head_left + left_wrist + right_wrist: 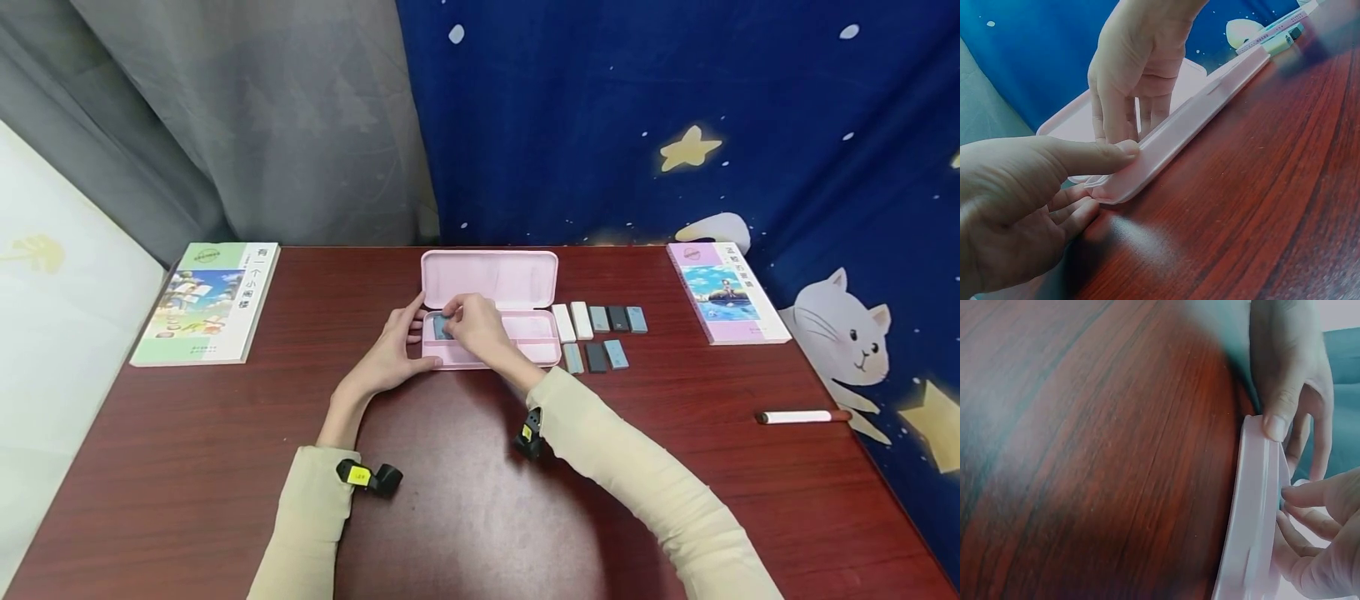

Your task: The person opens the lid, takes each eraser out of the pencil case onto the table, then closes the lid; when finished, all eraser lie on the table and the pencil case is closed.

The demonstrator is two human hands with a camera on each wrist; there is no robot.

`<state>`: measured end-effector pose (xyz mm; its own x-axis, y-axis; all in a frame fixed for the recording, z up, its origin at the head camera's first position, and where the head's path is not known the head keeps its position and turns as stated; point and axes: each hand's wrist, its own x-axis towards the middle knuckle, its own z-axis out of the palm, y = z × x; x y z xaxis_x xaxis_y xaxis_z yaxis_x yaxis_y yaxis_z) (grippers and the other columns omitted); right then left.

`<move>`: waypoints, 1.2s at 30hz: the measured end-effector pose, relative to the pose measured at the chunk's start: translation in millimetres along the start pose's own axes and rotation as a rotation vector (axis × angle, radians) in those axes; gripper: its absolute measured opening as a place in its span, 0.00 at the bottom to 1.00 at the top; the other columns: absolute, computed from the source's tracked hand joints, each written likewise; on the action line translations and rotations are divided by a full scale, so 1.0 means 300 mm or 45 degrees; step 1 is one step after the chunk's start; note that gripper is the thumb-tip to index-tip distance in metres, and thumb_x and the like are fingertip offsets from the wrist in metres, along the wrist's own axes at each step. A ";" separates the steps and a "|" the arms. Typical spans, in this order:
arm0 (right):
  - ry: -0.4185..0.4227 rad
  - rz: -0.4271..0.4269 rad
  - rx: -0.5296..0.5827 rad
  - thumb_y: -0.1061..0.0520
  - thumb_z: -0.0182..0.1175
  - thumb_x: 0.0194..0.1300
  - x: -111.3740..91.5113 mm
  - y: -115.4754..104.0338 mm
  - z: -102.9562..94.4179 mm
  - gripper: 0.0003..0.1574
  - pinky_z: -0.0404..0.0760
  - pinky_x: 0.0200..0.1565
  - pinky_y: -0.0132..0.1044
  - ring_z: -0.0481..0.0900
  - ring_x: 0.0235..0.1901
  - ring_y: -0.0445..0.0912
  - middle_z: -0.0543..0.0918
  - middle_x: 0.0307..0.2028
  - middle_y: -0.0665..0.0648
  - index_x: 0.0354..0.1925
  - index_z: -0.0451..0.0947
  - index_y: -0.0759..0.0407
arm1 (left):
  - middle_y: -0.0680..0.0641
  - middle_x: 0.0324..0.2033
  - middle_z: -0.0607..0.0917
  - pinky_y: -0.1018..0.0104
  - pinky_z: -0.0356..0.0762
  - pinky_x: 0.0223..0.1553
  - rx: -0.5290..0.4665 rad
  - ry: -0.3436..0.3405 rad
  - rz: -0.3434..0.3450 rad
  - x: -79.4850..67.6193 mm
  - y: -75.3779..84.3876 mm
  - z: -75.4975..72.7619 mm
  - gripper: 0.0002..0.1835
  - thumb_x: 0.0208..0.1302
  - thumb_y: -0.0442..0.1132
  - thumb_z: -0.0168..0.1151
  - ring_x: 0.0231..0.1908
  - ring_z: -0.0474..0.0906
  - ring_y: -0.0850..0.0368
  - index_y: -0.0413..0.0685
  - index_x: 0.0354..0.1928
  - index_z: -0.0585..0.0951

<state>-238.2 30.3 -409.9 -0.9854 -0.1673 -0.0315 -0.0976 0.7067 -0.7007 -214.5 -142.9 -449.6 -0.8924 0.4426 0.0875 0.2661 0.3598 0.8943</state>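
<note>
A pink pencil case (536, 323) lies open on the table, its lid (489, 279) tipped back toward the curtain. My left hand (386, 354) holds the case's left end, thumb on the front wall and the other fingers around the end, as the left wrist view shows. Reaching into the left part of the rear compartment, my right hand (480, 329) has its thumb and fingertips together at a small blue eraser-like block (440, 327). The right fingers partly cover that block. In the right wrist view, a sliver of the block (1282, 501) shows between the fingertips.
Right of the case, several small blocks stand in two rows, among them a white block (581, 321), a dark block (617, 318) and a blue block (617, 355). Books lie at the back left (206, 304) and back right (727, 293). A marker (802, 417) lies near the right edge.
</note>
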 end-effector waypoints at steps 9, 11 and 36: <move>0.031 -0.080 -0.077 0.64 0.71 0.53 0.001 -0.014 0.023 0.10 0.75 0.31 0.33 0.77 0.29 0.44 0.83 0.27 0.56 0.36 0.83 0.63 | 0.34 0.59 0.62 0.50 0.67 0.60 -0.007 -0.001 0.018 0.000 0.004 -0.004 0.56 0.51 0.29 0.73 0.58 0.65 0.42 0.41 0.75 0.46; 0.043 -0.095 -0.079 0.65 0.71 0.53 0.003 -0.013 0.029 0.09 0.74 0.32 0.33 0.76 0.29 0.44 0.83 0.27 0.57 0.35 0.83 0.63 | 0.34 0.59 0.62 0.50 0.67 0.60 -0.009 0.000 0.022 0.001 0.004 -0.004 0.56 0.51 0.28 0.73 0.58 0.65 0.42 0.41 0.75 0.46; 0.065 0.096 0.311 0.72 0.68 0.50 -0.007 -0.016 0.037 0.19 0.74 0.36 0.31 0.77 0.31 0.44 0.84 0.32 0.60 0.42 0.82 0.61 | 0.33 0.59 0.62 0.48 0.66 0.61 -0.007 0.008 0.045 0.002 -0.002 0.003 0.55 0.51 0.29 0.73 0.58 0.65 0.40 0.39 0.75 0.47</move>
<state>-234.1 19.5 -414.3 -0.9950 -0.0811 -0.0579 0.0065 0.5278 -0.8494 -214.8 -142.0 -450.4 -0.8847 0.4499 0.1218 0.2957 0.3397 0.8929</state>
